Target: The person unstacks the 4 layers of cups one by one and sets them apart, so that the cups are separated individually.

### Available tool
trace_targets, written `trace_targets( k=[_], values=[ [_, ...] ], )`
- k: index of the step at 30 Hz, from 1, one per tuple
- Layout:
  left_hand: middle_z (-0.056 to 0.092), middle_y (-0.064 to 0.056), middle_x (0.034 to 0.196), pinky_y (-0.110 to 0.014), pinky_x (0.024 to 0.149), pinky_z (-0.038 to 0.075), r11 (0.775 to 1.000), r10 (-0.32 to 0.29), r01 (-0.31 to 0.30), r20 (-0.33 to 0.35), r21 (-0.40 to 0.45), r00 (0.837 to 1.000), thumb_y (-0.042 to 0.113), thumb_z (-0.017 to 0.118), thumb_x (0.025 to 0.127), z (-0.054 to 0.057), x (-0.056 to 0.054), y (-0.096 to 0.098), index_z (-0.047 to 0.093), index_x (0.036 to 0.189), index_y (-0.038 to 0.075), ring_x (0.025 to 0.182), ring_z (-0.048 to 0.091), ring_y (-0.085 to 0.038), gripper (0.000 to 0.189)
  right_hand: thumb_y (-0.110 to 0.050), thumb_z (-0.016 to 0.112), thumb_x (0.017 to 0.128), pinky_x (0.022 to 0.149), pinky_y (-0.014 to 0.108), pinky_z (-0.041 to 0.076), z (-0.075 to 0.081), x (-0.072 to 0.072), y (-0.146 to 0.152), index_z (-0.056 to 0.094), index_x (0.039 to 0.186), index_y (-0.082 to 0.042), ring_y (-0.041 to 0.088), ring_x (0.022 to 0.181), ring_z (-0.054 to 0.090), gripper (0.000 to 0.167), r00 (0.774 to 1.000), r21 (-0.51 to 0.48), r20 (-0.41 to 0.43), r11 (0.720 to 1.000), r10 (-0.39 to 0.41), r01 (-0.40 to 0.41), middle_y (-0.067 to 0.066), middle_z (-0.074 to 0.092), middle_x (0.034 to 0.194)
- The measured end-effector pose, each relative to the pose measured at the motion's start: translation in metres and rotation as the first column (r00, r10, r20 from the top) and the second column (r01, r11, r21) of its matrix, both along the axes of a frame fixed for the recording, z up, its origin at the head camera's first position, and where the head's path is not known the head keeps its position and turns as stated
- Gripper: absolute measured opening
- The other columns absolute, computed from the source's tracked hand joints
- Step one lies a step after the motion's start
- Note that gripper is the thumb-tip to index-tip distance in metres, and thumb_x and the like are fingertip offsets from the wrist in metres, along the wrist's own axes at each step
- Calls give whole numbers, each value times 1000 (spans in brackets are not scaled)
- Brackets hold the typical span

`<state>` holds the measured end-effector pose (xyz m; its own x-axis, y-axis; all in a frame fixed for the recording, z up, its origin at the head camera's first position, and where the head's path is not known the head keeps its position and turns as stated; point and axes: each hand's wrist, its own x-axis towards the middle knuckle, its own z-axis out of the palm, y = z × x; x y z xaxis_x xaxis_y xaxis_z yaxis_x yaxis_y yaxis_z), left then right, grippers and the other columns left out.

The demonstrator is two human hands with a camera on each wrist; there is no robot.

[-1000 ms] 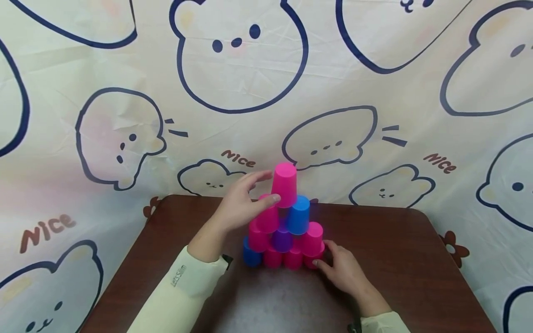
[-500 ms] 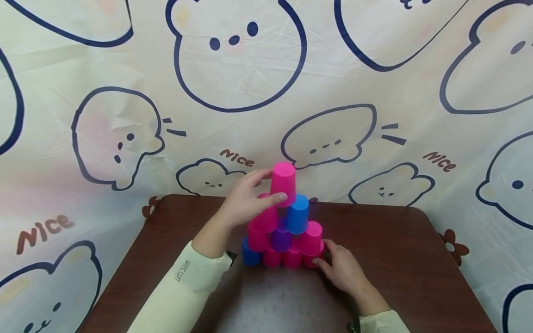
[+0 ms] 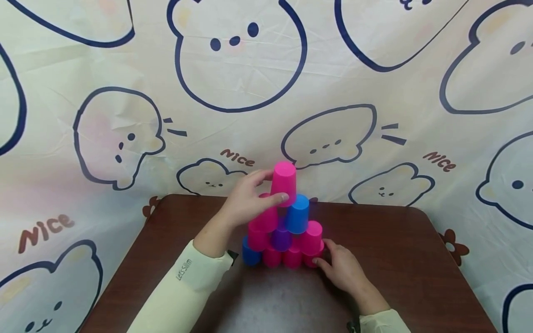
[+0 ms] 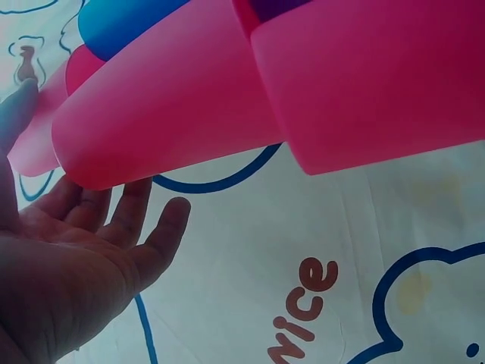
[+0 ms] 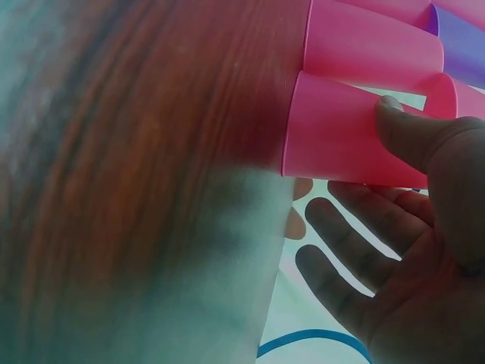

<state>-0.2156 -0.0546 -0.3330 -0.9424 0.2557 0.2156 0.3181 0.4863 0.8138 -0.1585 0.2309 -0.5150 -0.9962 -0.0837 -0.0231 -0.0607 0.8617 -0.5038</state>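
Observation:
A pyramid of upside-down cups stands on the table. Its top pink cup (image 3: 284, 179) is pinched by my left hand (image 3: 244, 201), thumb in front and fingers at the left side. Beneath that cup are a pink cup (image 4: 167, 106) and a blue cup (image 3: 298, 215). A purple cup (image 3: 281, 239) sits between pink ones in the row below. My right hand (image 3: 343, 268) grips the bottom row's rightmost pink cup (image 5: 341, 136), thumb on its near side. In the right wrist view, that hand's lower fingers are spread below the cup.
At the bottom row's left end is a dark blue cup (image 3: 251, 254). The brown wooden table (image 3: 395, 259) runs back to a hanging cloth (image 3: 333, 88) printed with cartoon bears, close behind the pyramid.
My left thumb has slid slightly right across the front of the top pink cup. The cups and my right hand stay where they were.

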Motion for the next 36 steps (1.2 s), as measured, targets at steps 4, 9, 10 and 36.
trace_targets(
  k=[4, 9, 10, 36],
  values=[
    [61, 10, 139, -54, 101, 54, 1000, -3, 3, -2, 19, 1000, 46, 87, 82, 2, 2, -1, 57, 147, 30, 131, 55, -21, 74, -37, 82, 90, 98, 56, 55, 1, 1, 0, 55, 145, -13, 30, 117, 66, 66, 1000, 0, -11, 1000, 5, -5, 9, 68, 129],
    [61, 11, 139, -54, 104, 52, 1000, 8, -8, -5, 28, 1000, 48, 86, 82, 4, 4, -8, 56, 147, 30, 130, 55, -19, 74, -37, 82, 90, 99, 56, 55, 1, 2, -1, 55, 145, -13, 31, 118, 66, 67, 1000, 5, 3, 1000, 0, 0, 9, 68, 129],
    [61, 11, 139, -54, 104, 52, 999, 11, -11, -5, 31, 1000, 48, 86, 82, 4, 4, -10, 56, 148, 31, 130, 55, -19, 75, -36, 82, 90, 98, 57, 55, 1, 2, -1, 55, 146, -13, 32, 118, 66, 67, 1000, 7, 5, 1000, -2, 2, 9, 68, 130],
    [60, 4, 141, -54, 110, 47, 995, 82, -77, -65, 65, 995, 53, 86, 80, 0, 0, -65, 53, 150, 25, 130, 54, -22, 82, -37, 82, 90, 99, 57, 54, 2, 1, -1, 54, 146, -12, 32, 119, 66, 67, 1000, 29, -6, 1000, 5, -5, 10, 68, 130]
  ],
)
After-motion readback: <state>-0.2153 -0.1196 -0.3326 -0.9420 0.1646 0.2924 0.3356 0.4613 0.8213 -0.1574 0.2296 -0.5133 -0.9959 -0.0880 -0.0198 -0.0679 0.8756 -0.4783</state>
